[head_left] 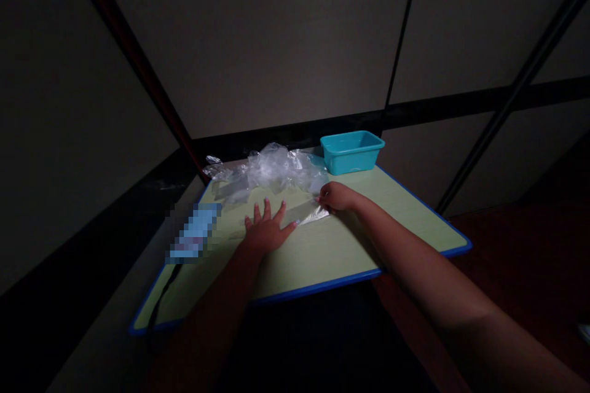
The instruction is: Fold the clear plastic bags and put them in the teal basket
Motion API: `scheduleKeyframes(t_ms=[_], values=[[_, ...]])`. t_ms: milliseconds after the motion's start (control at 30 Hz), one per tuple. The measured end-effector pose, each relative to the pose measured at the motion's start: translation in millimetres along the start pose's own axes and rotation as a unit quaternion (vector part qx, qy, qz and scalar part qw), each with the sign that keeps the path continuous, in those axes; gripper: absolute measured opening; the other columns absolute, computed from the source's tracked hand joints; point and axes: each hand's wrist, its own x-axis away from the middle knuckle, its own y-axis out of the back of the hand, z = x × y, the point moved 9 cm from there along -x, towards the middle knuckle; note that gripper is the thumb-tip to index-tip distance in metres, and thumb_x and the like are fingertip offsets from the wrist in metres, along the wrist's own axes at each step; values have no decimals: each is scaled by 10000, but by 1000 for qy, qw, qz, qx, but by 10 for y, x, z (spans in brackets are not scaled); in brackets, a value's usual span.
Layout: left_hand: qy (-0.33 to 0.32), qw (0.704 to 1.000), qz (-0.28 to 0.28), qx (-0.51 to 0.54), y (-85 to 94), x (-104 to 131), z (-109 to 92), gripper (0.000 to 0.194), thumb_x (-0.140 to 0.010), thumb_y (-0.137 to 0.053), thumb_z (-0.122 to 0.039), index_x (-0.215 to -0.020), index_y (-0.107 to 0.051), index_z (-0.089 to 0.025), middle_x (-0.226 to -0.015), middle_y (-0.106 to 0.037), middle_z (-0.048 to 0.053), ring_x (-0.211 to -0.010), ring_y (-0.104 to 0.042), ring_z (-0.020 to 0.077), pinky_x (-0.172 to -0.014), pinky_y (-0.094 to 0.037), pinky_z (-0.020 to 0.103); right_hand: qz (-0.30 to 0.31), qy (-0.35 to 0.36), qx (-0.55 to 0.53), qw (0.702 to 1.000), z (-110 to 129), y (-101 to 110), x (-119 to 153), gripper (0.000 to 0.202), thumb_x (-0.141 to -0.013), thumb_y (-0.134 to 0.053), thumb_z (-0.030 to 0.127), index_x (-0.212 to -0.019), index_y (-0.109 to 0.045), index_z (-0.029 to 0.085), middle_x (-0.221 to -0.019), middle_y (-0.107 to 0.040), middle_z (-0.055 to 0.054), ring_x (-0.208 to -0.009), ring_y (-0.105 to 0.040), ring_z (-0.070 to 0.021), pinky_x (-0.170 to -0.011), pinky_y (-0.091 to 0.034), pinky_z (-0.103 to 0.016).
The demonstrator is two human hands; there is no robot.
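Observation:
A clear plastic bag (302, 214) lies flattened on the table in front of me. My left hand (266, 232) is spread palm down over its left part, fingers apart. At the bag's right end, my right hand (335, 196) pinches its edge between thumb and fingers. Just behind both hands sits a crumpled heap of clear plastic bags (276, 169). Part of the flat bag is hidden under my left hand, and its left outline is hard to make out.
The pale table (313, 258) has a blue rim. A turquoise plastic basket (353, 156) stands at its back right corner. On the left lies a blurred-out, phone-like device (196, 232) with a dark cord (161, 301). Panelled walls (276, 43) rise behind the table.

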Motion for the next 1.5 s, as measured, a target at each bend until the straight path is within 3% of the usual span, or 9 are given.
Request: scheduleKeyframes(t_ms=[167,467,667,900,1167,1500], values=[[-3,1000,0,5,17,12,-13,771,-769,-223,-762,-1433,-107,-389,-1531,-2,73,-1357,9,419,-1007,-109,658,2,-25,-109,994,-44,-44,3,234,-845,-508,251,-656,-578,133,-481,-612,-15,-297,-404,-59,-349,-310,-187],[-7,1000,-3,13,28,35,-22,851,-716,-255,-811,-1435,-106,-382,-1528,1,97,-1358,7,417,-1009,-107,652,-2,-38,-296,955,27,-50,30,263,-863,-485,138,-609,-426,173,-428,-586,23,-259,-385,-48,-283,-255,-168],[-8,1000,-7,7,25,29,-19,893,-683,-257,-838,-1435,-100,-384,-1527,-14,102,-1359,-2,418,-1009,-101,651,-20,-21,-357,934,73,-44,10,88,-866,-502,103,-846,-450,171,-427,-585,41,-262,-432,-63,-291,-266,-132],[-4,1000,-8,3,26,38,-24,885,-685,-250,-838,-1434,-91,-392,-1529,-6,84,-1360,-5,417,-1012,-109,646,-2,23,-385,922,162,-20,15,235,-866,-485,78,-1080,-432,162,-444,-599,48,-264,-446,-79,-291,-308,-137],[2,1000,-8,-7,45,56,-32,858,-707,-240,-822,-1434,-98,-389,-1533,-16,67,-1362,-23,415,-1014,-125,643,-10,64,-394,917,223,25,22,287,-842,-565,157,-1107,-457,151,-473,-617,44,-280,-463,-70,-301,-325,-133],[-36,998,-42,-12,104,71,-76,800,-774,-280,-747,-1444,-86,-355,-1528,-53,99,-1382,4,346,-1023,-89,630,-10,49,-378,924,214,33,39,248,-851,-496,105,-1096,-477,137,-461,-606,45,-281,-458,-70,-312,-330,-137]])
